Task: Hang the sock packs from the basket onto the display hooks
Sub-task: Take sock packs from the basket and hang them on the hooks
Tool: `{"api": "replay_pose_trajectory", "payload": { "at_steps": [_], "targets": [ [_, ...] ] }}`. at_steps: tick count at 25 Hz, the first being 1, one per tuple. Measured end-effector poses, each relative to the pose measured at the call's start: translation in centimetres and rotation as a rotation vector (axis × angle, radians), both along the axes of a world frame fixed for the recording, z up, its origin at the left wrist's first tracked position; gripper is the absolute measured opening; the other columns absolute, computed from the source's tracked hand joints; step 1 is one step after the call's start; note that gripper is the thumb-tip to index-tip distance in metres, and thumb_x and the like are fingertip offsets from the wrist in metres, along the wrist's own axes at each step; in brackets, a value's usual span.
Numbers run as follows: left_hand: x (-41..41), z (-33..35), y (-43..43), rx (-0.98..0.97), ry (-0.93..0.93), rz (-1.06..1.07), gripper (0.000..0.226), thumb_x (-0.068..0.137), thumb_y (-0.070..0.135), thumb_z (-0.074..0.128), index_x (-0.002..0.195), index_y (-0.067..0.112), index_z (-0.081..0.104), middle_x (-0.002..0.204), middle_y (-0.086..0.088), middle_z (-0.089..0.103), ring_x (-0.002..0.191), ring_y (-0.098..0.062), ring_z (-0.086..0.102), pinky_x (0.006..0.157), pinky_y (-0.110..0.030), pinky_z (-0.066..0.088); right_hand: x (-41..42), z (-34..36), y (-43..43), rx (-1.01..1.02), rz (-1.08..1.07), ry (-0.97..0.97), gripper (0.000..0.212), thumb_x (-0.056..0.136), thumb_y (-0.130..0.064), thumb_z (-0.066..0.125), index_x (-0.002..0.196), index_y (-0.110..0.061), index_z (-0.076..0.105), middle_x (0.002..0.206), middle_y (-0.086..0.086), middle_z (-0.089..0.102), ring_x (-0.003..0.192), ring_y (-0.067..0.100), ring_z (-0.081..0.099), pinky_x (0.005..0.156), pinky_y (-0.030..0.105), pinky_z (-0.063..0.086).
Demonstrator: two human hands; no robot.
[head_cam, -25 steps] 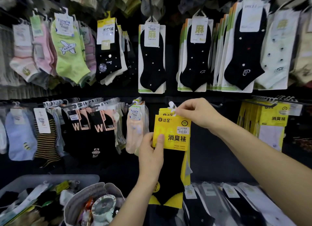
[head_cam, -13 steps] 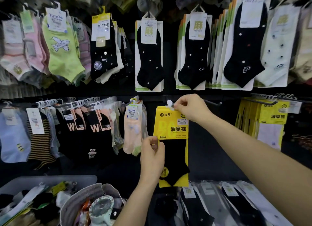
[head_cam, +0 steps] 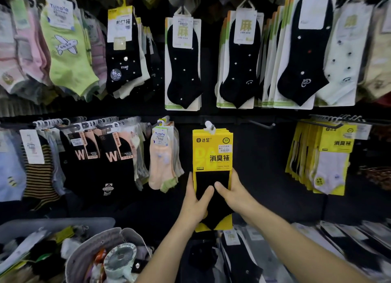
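Yellow sock pack hangs on its hook, w/ more behind; left hand & right hand pinch its lower sides; basket looks part full, so more to hang.

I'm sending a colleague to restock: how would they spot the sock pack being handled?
On the lower hook row, middle, hangs the yellow-carded pack with a black sock, both hands cupping its bottom. The similar yellow packs far right hold white socks.
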State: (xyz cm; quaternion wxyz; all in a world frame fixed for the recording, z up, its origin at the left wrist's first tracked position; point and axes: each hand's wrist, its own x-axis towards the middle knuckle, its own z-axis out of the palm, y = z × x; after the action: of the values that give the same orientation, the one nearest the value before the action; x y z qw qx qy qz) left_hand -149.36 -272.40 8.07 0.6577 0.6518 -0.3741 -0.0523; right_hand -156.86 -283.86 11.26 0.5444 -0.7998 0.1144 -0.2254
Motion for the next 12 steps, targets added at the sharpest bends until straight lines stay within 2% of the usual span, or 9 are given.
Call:
{"api": "replay_pose_trajectory", "payload": {
  "at_steps": [3, 6, 8, 11, 12],
  "targets": [
    [0.2, -0.5, -0.3, -0.049, 0.089, -0.025, 0.051, 0.095, 0.023, 0.051, 0.142, 0.025, 0.031, 0.129, 0.009, 0.054, 0.115, 0.001, 0.053, 0.093, -0.018, 0.045, 0.5, -0.7, 0.5, 0.035, -0.031, -0.038, 0.064, 0.094, -0.018, 0.053, 0.147, -0.022, 0.016, 0.136, -0.002, 0.048, 0.125, 0.015, 0.046, 0.108, 0.041, 0.037],
    [0.2, -1.7, -0.1, -0.040, 0.089, -0.035, 0.050, 0.095, 0.024, 0.050, 0.141, 0.024, 0.032, 0.129, 0.009, 0.054, 0.116, 0.001, 0.053, 0.091, -0.015, 0.046, 0.2, -1.6, 0.7, 0.026, -0.024, -0.027, 0.063, 0.092, -0.016, 0.056, 0.145, -0.019, 0.022, 0.134, 0.002, 0.050, 0.125, 0.017, 0.047, 0.106, 0.039, 0.040],
    [0.0, -2.4, 0.4, -0.015, 0.114, -0.030, 0.055, 0.092, 0.031, 0.052, 0.142, 0.023, 0.031, 0.135, 0.006, 0.051, 0.123, -0.004, 0.050, 0.093, -0.016, 0.045, -1.0, -2.5, 0.8, 0.075, -0.045, -0.010, 0.068, 0.091, -0.018, 0.058, 0.147, -0.020, 0.020, 0.140, 0.002, 0.046, 0.128, 0.016, 0.045, 0.107, 0.037, 0.039],
    [-0.5, -4.8, 1.8, 0.105, 0.265, 0.071, 0.078, 0.088, 0.039, 0.056, 0.149, 0.017, 0.013, 0.153, -0.001, 0.026, 0.138, -0.011, 0.028, 0.110, -0.029, 0.031, -3.9, -5.9, 0.7, 0.166, -0.092, 0.111, 0.077, 0.090, -0.024, 0.059, 0.150, -0.020, 0.010, 0.153, 0.004, 0.026, 0.140, 0.019, 0.028, 0.113, 0.041, 0.029],
    [-1.2, -6.4, 2.5, 0.174, 0.293, 0.105, 0.081, 0.087, 0.040, 0.057, 0.149, 0.016, 0.010, 0.155, -0.003, 0.021, 0.140, -0.015, 0.024, 0.114, -0.032, 0.026, -5.3, -7.7, 0.8, 0.153, -0.097, 0.186, 0.075, 0.091, -0.025, 0.059, 0.149, -0.019, 0.013, 0.153, 0.005, 0.026, 0.140, 0.020, 0.028, 0.113, 0.038, 0.030]
  ]
}}
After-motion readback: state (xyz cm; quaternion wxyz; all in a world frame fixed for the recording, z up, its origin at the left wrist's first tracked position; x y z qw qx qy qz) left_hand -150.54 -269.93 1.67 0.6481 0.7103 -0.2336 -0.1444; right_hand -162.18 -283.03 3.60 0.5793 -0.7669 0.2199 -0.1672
